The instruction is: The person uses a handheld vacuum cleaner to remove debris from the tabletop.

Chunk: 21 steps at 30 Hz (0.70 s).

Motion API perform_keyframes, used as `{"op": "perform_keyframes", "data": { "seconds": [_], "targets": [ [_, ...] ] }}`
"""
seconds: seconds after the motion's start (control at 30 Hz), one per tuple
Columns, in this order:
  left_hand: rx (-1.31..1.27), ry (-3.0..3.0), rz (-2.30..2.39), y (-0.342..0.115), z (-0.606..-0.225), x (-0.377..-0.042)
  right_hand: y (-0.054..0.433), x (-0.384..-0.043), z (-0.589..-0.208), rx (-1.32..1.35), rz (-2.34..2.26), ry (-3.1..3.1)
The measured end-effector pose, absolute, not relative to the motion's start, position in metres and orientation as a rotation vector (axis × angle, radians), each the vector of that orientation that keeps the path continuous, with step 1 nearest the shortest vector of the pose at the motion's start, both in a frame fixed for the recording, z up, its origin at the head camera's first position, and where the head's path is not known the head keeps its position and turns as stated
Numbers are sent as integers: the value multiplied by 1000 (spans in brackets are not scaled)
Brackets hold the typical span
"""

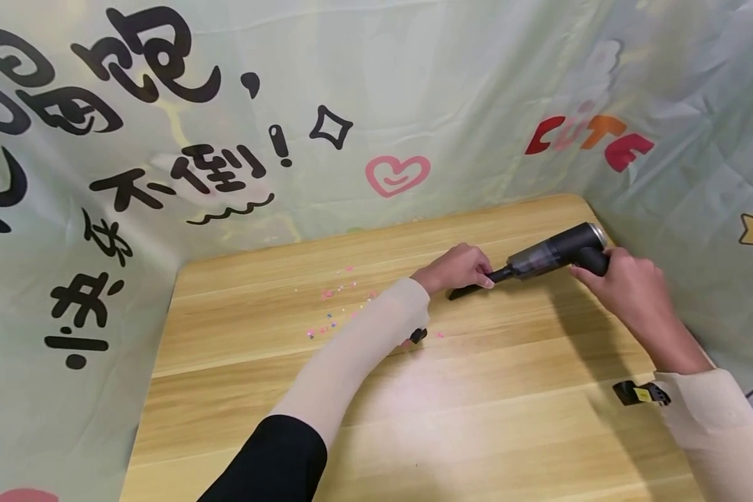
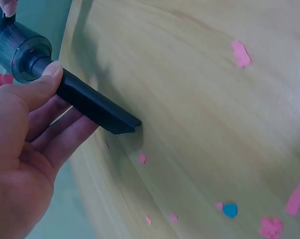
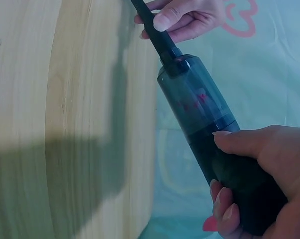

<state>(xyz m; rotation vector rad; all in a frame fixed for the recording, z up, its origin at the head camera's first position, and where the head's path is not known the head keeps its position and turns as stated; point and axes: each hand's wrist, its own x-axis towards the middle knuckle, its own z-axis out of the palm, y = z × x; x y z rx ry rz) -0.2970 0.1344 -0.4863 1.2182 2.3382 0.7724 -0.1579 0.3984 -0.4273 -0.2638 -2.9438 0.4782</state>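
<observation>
Here's the handheld vacuum (image 1: 555,252), far right on the wooden table (image 1: 257,359), the right hand (image 1: 634,282) wrapped round its handle (image 1: 592,260), the left hand (image 1: 453,270) pinching the nozzle (image 2: 97,104). Best bet: tip low and flat, slow leftward passes over the scraps (image 2: 241,54). The left sleeve (image 1: 383,314) may cover some; the right hand masks much of the handle, and whether it's running can't be told.
</observation>
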Motion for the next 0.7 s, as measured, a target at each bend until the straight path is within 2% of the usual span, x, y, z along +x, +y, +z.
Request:
{"op": "perform_keyframes", "data": {
  "seconds": [0.7],
  "targets": [
    [1197, 2384, 804, 102, -484, -315, 374, -197, -427, -204, 527, -2996]
  ]
}}
